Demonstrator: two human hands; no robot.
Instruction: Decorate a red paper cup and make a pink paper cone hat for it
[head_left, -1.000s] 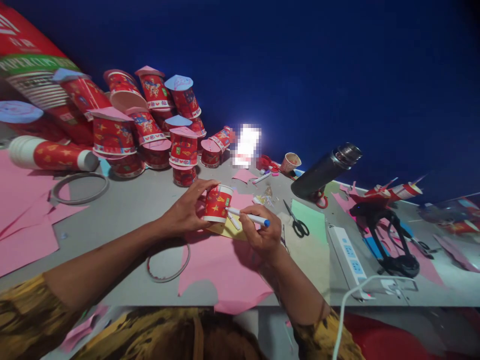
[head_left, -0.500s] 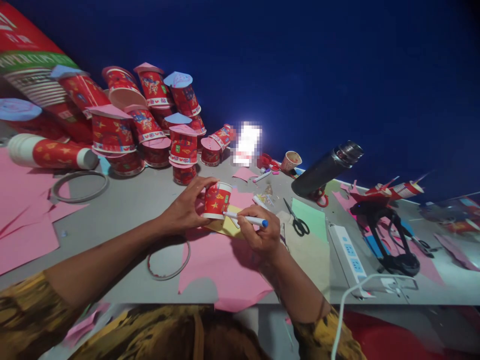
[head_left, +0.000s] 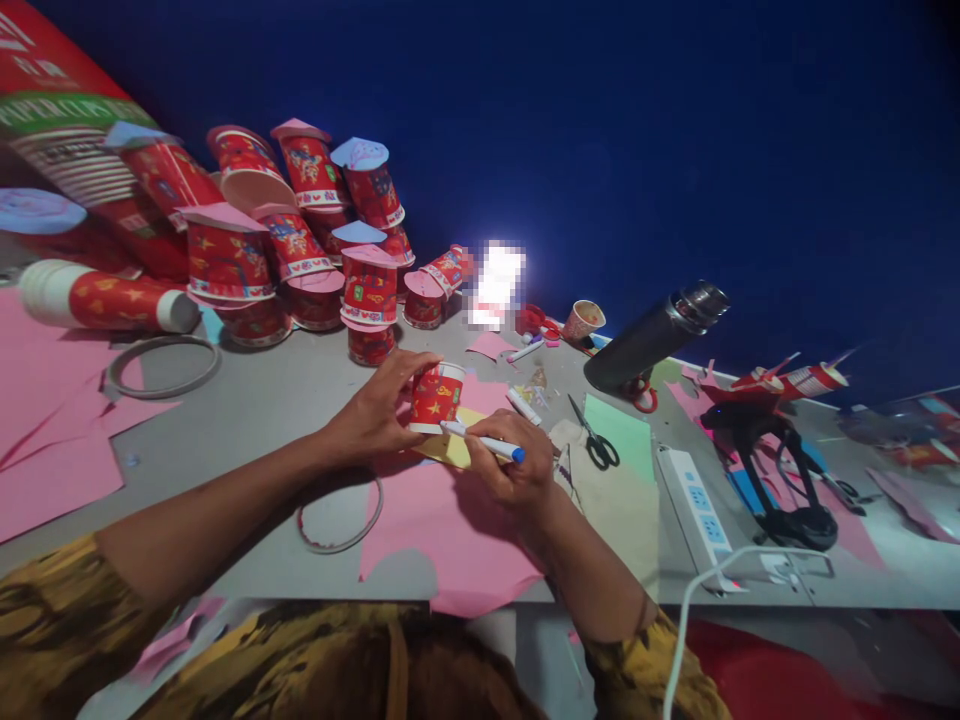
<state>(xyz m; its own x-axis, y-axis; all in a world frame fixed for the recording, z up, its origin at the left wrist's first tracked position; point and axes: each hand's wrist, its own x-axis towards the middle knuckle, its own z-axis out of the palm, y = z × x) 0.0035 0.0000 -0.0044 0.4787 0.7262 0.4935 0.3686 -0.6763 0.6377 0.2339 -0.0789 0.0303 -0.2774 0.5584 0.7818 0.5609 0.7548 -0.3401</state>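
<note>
A red paper cup with gold stars is in my left hand, thumb and fingers closed round its left side. My right hand grips a white marker with a blue end, its other end at the lower right of the cup. Under the hands lie a yellow paper piece and a large pink sheet with a curved cut-out. A grey ring rests on the table left of the pink sheet.
Decorated red cups with paper tops stand at the back left. Farther right are a dark flask, black scissors on green paper, a power strip and a black strap frame. A white cable hangs over the front edge.
My right hand and the marker have shifted slightly left, so the marker's tip is at the cup's lower edge. The cup has turned a little in my left hand.
</note>
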